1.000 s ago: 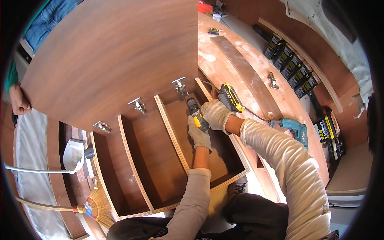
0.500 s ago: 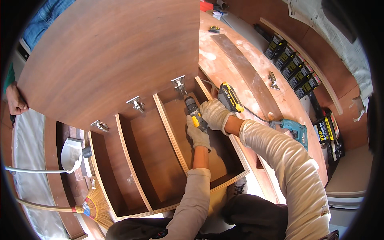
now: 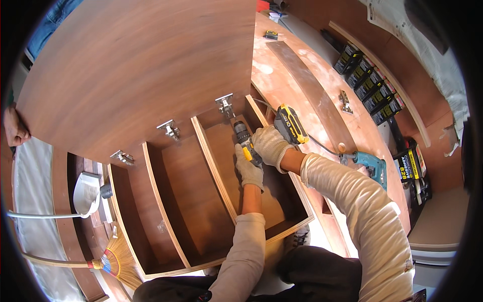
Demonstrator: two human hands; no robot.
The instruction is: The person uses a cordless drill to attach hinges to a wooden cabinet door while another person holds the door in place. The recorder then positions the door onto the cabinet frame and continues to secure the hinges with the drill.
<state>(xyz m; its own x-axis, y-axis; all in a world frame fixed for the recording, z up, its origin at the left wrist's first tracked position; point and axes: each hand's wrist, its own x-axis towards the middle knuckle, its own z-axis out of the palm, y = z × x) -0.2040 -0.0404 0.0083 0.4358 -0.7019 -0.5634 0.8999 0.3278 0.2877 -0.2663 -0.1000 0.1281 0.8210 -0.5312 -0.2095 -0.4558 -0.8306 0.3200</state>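
Both my gloved hands are closed on a yellow-and-black cordless drill [image 3: 243,135]. My right hand [image 3: 270,146] wraps its handle, with the battery [image 3: 293,126] sticking out to the right. My left hand [image 3: 248,170] supports the body from below. The bit points away from me at the right-hand metal hinge [image 3: 225,104]; whether it touches a screw is too small to tell. Two more hinges, the middle one [image 3: 169,129] and the left one [image 3: 122,157], join the upright wooden door panel [image 3: 146,65] to the open cabinet box [image 3: 229,199] with its dividers.
Another person's hand [image 3: 16,128] is at the panel's left edge. A broom [image 3: 121,259] and a white dustpan [image 3: 87,194] lie left. On the right board are a teal power tool [image 3: 371,168], a loose hinge [image 3: 345,101] and a tape measure [image 3: 271,34]; black boxes [image 3: 370,83] stand beyond.
The view has shifted slightly, and the panel's right edge appears a little farther right. Both hands keep their hold on the drill at the same hinge.
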